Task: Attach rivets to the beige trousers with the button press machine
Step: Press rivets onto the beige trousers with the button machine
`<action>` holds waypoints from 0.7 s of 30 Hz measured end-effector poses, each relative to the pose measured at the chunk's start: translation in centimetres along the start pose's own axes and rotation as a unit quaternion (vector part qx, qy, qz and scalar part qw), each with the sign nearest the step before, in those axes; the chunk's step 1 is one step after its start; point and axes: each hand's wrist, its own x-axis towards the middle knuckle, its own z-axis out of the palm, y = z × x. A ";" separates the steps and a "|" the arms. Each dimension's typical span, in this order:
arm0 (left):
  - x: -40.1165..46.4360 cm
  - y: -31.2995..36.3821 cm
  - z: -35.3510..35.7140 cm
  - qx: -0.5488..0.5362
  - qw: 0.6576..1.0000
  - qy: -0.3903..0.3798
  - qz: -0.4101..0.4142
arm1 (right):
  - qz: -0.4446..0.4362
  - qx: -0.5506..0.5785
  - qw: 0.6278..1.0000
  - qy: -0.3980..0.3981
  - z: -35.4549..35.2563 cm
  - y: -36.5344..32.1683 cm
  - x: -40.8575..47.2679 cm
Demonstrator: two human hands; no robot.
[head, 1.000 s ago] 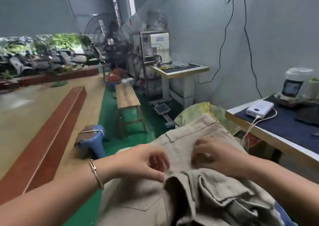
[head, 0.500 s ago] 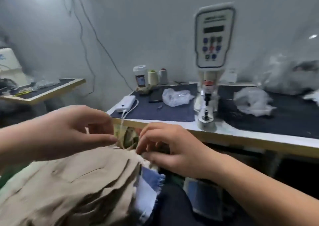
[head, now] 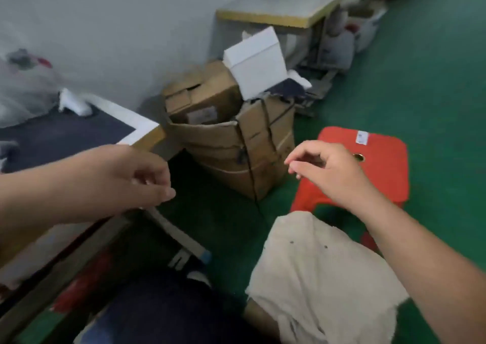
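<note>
The fingers (head: 147, 183) of the left hand (head: 131, 178) are loosely curled, with the thumb stretched out toward the right, and they hold nothing that can be made out. The hand hangs in the air in front of the near right corner of the table (head: 142, 130), above the green floor (head: 420, 86). The right hand (head: 328, 175) is raised too, its fingers (head: 299, 159) bent and relaxed with the tips close together; nothing shows between them, though blur makes a very small item impossible to rule out. This hand sits in front of a red plastic stool (head: 378, 154) that stands on the floor on the right.

The beige trousers (head: 320, 278) lie below the right forearm at the near right, draped in a heap, apart from both hands. Two small dark dots show on the cloth near its far edge; whether they are rivets cannot be told.

The table at left has a dark mat with a white border and a yellowish edge. Beyond the hands, against the grey wall, stands a pile of worn cardboard boxes (head: 231, 143) with a white box (head: 255, 65) tilted on top. A second table (head: 284, 12) stands farther back. At the near edge, between table and trousers, dark blue cloth covers the person's lap (head: 163, 309).
</note>
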 end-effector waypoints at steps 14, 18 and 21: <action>18.5 10.4 26.8 -0.170 0.968 -0.183 0.010 | 0.291 -0.165 0.938 -0.094 1.0 20.5 -10.1; 18.9 9.7 28.8 -0.096 0.978 -0.183 -0.016 | 0.280 -0.138 0.940 -0.137 1.8 22.0 -6.0; 18.5 9.3 29.3 -0.099 0.976 -0.194 -0.027 | 0.325 -0.157 0.912 -0.193 2.2 23.5 -3.9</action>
